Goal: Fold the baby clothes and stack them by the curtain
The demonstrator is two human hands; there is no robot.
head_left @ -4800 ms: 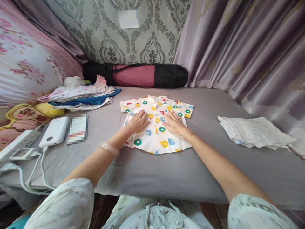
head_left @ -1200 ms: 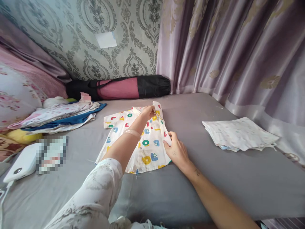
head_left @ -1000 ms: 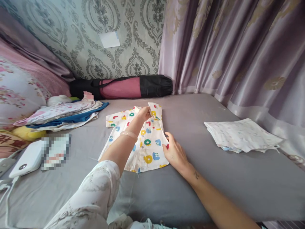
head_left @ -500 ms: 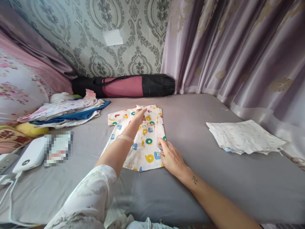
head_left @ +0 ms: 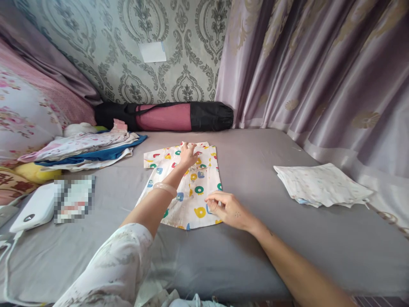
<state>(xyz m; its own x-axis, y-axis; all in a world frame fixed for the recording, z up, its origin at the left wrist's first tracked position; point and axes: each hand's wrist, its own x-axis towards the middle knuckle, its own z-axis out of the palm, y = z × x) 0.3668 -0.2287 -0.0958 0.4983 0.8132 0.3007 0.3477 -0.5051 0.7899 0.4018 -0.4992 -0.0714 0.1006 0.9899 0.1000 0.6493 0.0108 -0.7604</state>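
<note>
A small white child's shirt printed with coloured shapes lies on the grey bed sheet, its right side folded inward. My left hand rests flat on the shirt near the collar, fingers spread. Over the shirt's lower right edge is my right hand, fingers stretched left and lightly touching the fabric, holding nothing. A pale bangle is on my left wrist.
A folded white cloth stack lies to the right. A pile of clothes sits at the left, with a white power bank and cables nearer. A rolled mat in a black bag lies along the wall. Curtains hang at right.
The shirt's right side and sleeve have been folded over onto the middle. My right hand let go of the edge and now lies flat; my left hand moved onto the collar area.
</note>
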